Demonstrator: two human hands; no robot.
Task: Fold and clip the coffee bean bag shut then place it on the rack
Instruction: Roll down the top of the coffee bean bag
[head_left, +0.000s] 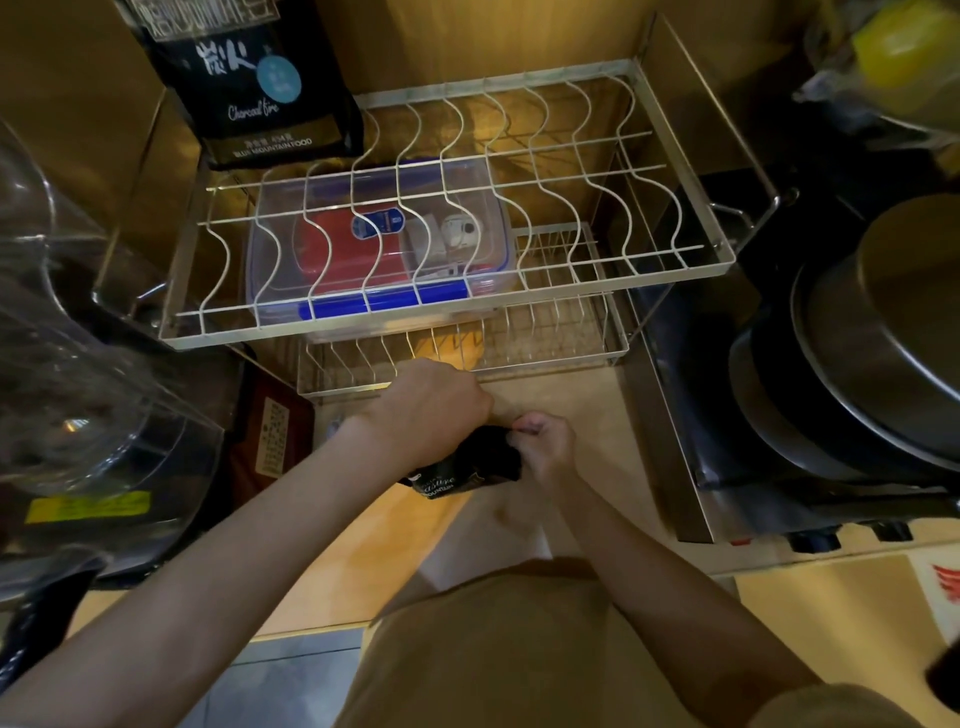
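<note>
A small black coffee bean bag (467, 465) with pale lettering stands on the wooden counter just in front of the rack. My left hand (434, 402) covers its top from the left, fingers curled down over it. My right hand (543, 441) pinches the bag's top right corner; something small and dark shows between its fingertips, too small to tell what. The two-tier white wire rack (447, 322) stands behind the bag, its upper shelf at mid frame. A second, larger black coffee bag (249, 83) stands on the upper shelf's back left corner.
A clear plastic box with a blue lid (382, 249) lies under the upper wire shelf. A clear jug (67, 364) stands at the left, stacked dark pans (852, 374) at the right. A dark red packet (272, 431) lies left of the bag.
</note>
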